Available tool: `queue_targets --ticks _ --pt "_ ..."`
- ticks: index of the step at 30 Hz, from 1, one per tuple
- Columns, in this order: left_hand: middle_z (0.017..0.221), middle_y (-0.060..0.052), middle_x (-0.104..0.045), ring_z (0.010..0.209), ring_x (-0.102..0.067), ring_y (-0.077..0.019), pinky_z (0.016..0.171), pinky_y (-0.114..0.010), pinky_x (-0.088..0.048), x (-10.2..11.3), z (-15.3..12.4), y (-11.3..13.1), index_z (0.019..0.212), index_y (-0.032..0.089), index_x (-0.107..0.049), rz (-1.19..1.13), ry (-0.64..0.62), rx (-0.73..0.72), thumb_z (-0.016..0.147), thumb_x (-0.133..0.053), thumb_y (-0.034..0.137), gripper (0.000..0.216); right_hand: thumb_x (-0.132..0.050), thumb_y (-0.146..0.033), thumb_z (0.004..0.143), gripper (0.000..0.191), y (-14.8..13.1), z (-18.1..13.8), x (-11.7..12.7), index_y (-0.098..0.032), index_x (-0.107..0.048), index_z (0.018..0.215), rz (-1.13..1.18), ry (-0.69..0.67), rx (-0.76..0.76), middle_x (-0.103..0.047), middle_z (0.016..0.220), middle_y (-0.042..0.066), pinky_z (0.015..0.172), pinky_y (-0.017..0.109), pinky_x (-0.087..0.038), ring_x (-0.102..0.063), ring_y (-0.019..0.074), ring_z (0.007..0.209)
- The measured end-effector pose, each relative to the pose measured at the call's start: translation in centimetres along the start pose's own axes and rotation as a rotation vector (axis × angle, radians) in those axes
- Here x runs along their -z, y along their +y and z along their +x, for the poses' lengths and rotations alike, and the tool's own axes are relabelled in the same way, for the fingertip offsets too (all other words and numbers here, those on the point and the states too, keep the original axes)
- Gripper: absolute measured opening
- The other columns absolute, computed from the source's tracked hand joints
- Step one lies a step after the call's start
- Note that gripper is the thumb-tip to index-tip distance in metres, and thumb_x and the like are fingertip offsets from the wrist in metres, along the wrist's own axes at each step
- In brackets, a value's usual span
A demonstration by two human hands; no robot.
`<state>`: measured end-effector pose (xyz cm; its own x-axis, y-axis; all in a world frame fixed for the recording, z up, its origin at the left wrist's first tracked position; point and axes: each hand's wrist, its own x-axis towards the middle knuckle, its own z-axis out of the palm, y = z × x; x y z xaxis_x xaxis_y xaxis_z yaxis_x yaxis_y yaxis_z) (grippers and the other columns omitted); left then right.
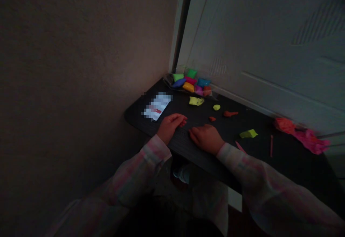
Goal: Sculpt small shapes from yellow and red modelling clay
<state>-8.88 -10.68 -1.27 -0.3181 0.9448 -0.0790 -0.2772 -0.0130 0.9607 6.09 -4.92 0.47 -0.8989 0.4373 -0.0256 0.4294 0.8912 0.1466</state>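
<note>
My left hand rests near the front edge of the dark table, its fingers loosely curled in and nothing showing between them. To its right lies my right hand, closed, knuckles up; whatever its fingers may cover is hidden. Just beyond my hands sit a small orange-red clay lump, a longer orange-red clay piece with a thin tail, and a yellow clay lump. A smartphone with a lit, partly blurred screen lies beyond my left hand.
Clay packets in several colours fill a clear tray at the back corner. An opened yellow packet, another yellow wrapper, a pink stick tool, a pink pointed tool and crumpled pink wrapping lie about. A wall borders the left.
</note>
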Motion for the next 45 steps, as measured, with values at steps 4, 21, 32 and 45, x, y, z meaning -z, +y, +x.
queue_targets --ticks 4,21,32,45 --pt "0.065 0.000 -0.057 0.062 -0.050 -0.0089 0.063 -0.024 -0.038 -0.1 -0.1 0.2 0.072 0.015 -0.062 -0.020 0.001 0.000 0.070 -0.054 0.029 0.016 -0.026 -0.032 0.086 0.038 2.0 0.7 -0.1 -0.016 -0.057 0.072 -0.072 0.002 -0.173 -0.066 0.066 0.007 0.062 0.028 -0.027 -0.057 0.0142 0.057" --pt "0.065 0.001 -0.058 0.063 -0.050 -0.0088 0.062 -0.022 -0.038 -0.3 -0.4 0.5 0.072 0.015 -0.061 -0.049 0.008 0.017 0.070 -0.055 0.028 0.015 -0.028 -0.029 0.085 0.034 -1.5 1.1 0.8 -0.016 -0.058 0.073 0.002 0.022 0.067 -0.065 0.066 0.005 0.056 0.028 -0.024 -0.059 0.0144 0.060" --pt "0.066 0.001 -0.058 0.064 -0.051 -0.0090 0.063 -0.023 -0.038 0.0 0.0 0.0 0.075 0.015 -0.062 -0.036 -0.003 0.011 0.071 -0.054 0.030 0.017 -0.027 -0.028 0.085 0.035 -1.6 1.6 1.0 -0.016 -0.058 0.075 0.009 -0.006 -0.008 -0.066 0.067 0.006 0.055 0.027 -0.024 -0.059 0.0153 0.059" --pt "0.066 0.001 -0.058 0.063 -0.051 -0.0087 0.062 -0.023 -0.038 -0.2 -0.1 0.3 0.073 0.015 -0.062 -0.032 0.002 0.006 0.071 -0.054 0.029 0.016 -0.027 -0.031 0.085 0.034 -1.5 1.4 0.9 -0.018 -0.057 0.074 0.016 -0.015 -0.048 -0.066 0.067 0.004 0.054 0.027 -0.024 -0.059 0.0148 0.060"
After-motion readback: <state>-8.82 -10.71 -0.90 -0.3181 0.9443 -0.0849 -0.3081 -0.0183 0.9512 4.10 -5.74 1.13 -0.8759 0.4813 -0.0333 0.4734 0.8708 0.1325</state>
